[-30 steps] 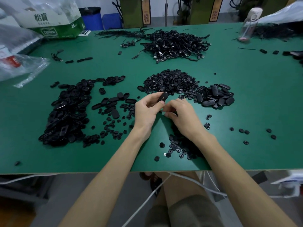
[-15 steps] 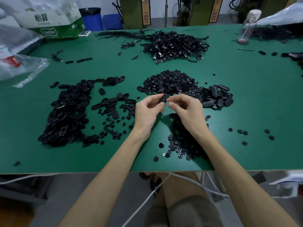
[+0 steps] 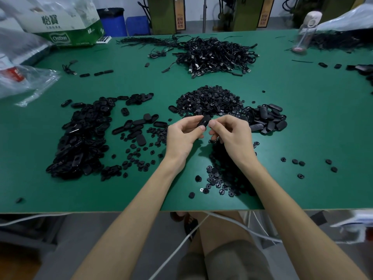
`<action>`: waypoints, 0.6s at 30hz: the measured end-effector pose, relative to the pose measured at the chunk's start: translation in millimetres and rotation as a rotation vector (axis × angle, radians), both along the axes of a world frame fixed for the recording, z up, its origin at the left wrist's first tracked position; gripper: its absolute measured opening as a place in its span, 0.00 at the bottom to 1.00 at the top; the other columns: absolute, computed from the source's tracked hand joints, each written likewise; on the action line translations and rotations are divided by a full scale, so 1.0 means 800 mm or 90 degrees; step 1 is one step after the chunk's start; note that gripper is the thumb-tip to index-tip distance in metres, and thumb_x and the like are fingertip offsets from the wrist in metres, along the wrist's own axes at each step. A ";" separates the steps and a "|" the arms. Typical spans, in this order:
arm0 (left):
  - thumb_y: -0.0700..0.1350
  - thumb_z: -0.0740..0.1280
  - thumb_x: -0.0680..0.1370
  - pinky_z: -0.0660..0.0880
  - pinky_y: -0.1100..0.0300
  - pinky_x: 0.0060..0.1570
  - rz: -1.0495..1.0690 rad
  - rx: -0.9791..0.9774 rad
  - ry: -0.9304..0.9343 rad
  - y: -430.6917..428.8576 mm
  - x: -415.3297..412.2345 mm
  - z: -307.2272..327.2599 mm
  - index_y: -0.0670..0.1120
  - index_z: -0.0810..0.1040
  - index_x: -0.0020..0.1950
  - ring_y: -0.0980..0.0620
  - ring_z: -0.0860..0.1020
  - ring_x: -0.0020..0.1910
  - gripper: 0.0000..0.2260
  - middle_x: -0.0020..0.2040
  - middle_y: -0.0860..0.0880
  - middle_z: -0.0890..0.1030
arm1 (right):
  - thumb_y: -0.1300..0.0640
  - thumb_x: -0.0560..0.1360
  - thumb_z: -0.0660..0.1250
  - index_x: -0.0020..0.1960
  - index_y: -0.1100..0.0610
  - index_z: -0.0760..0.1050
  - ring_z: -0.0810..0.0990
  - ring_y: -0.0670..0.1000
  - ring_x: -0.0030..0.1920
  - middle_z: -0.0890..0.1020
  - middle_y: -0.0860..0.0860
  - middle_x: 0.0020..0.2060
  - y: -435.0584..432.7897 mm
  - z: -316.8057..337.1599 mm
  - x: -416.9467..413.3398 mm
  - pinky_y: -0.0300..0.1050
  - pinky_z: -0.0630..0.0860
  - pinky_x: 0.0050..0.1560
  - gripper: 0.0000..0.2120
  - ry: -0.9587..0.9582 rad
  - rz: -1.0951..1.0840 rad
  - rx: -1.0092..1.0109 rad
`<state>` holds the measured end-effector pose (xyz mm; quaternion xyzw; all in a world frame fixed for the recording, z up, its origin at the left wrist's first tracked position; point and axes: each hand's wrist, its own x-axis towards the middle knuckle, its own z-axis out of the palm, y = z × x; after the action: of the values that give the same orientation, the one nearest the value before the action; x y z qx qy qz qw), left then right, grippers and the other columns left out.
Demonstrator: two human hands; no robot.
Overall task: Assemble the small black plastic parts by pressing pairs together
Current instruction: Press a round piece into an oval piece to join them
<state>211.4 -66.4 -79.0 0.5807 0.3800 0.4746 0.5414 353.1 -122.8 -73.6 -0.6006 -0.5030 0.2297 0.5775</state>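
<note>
Above mid-bench (image 3: 314, 138) | left grip (image 3: 181, 136) is pinching oval part (image 3: 204, 121) steady | right grip (image 3: 232, 134) is pinching its right edge, probably pressing a hidden mate home

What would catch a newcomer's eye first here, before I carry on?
At the centre of the table, the left hand grips a black oval part while the right hand pinches its edge. Black heaps ring them: shells on the left, buttons just behind, and a cable tangle at the far side.

Green worktable (image 3: 302, 118), grey floor (image 3: 80, 239), blue bins (image 3: 113, 22)
</note>
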 end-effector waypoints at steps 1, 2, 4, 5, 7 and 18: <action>0.34 0.74 0.77 0.82 0.58 0.51 -0.002 0.001 0.003 0.000 0.000 0.000 0.40 0.84 0.63 0.49 0.85 0.55 0.14 0.55 0.45 0.87 | 0.55 0.80 0.71 0.44 0.57 0.82 0.81 0.46 0.32 0.85 0.52 0.34 0.000 -0.001 0.000 0.34 0.73 0.34 0.08 0.010 0.000 -0.002; 0.34 0.74 0.77 0.82 0.58 0.51 -0.003 0.002 0.005 -0.001 0.000 0.000 0.40 0.83 0.63 0.49 0.85 0.55 0.14 0.55 0.45 0.87 | 0.55 0.81 0.71 0.44 0.57 0.82 0.81 0.46 0.31 0.85 0.51 0.34 0.000 -0.001 0.000 0.34 0.73 0.33 0.08 0.018 0.001 -0.004; 0.34 0.74 0.77 0.82 0.59 0.49 -0.003 0.002 0.007 -0.001 0.000 0.000 0.40 0.84 0.62 0.51 0.85 0.53 0.14 0.53 0.46 0.87 | 0.56 0.81 0.70 0.45 0.56 0.82 0.81 0.46 0.31 0.85 0.51 0.34 0.000 -0.002 0.001 0.33 0.73 0.34 0.07 0.023 0.003 -0.009; 0.34 0.74 0.77 0.81 0.61 0.48 -0.003 0.003 0.007 -0.001 0.000 0.000 0.40 0.84 0.62 0.52 0.85 0.52 0.14 0.52 0.47 0.87 | 0.57 0.81 0.71 0.45 0.56 0.83 0.81 0.45 0.32 0.85 0.51 0.35 0.000 -0.002 0.001 0.34 0.73 0.34 0.06 0.022 0.004 -0.009; 0.33 0.74 0.77 0.81 0.61 0.48 -0.004 0.006 0.009 -0.001 0.000 0.000 0.40 0.84 0.62 0.51 0.85 0.52 0.14 0.53 0.46 0.87 | 0.58 0.80 0.71 0.47 0.56 0.83 0.81 0.45 0.32 0.85 0.52 0.35 0.000 -0.002 0.001 0.34 0.74 0.35 0.05 0.018 0.008 -0.011; 0.33 0.72 0.78 0.81 0.62 0.51 0.001 0.007 0.017 0.000 0.000 -0.001 0.40 0.83 0.64 0.55 0.85 0.50 0.15 0.54 0.46 0.87 | 0.64 0.79 0.70 0.54 0.58 0.85 0.84 0.44 0.40 0.86 0.49 0.40 0.000 0.003 -0.002 0.40 0.79 0.39 0.06 -0.039 0.041 -0.007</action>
<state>211.3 -66.4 -79.5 0.5897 0.3854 0.4689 0.5328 351.8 -123.1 -71.4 -0.5944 -0.5380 0.2325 0.5507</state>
